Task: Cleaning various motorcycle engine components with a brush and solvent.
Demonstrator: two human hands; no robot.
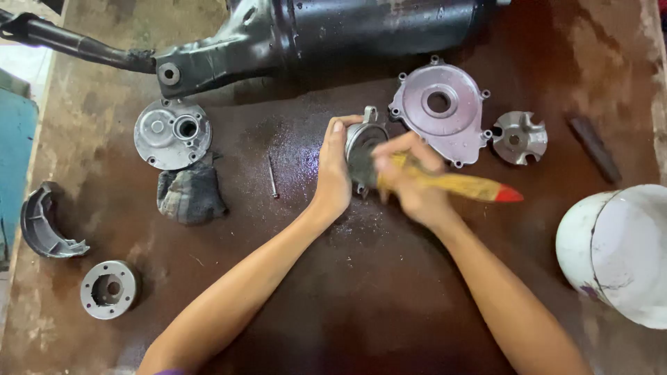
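Observation:
My left hand point(333, 173) grips a small round grey metal housing point(364, 142) held on edge above the wet brown table point(361, 298). My right hand point(410, 182) holds a paintbrush with a yellow handle and red tip point(472, 186), its bristle end pressed against the housing and hidden by my fingers. The right hand is blurred.
A large dark engine casing point(333, 31) lies along the back. Around it sit a round grey cover point(171, 132), a dirty rag point(189, 196), a thin pin point(272, 176), a flat cover plate point(441, 111), a slotted hub point(520, 137), a curved shoe point(43, 222), a ring flange point(108, 289) and a white bucket point(622, 253).

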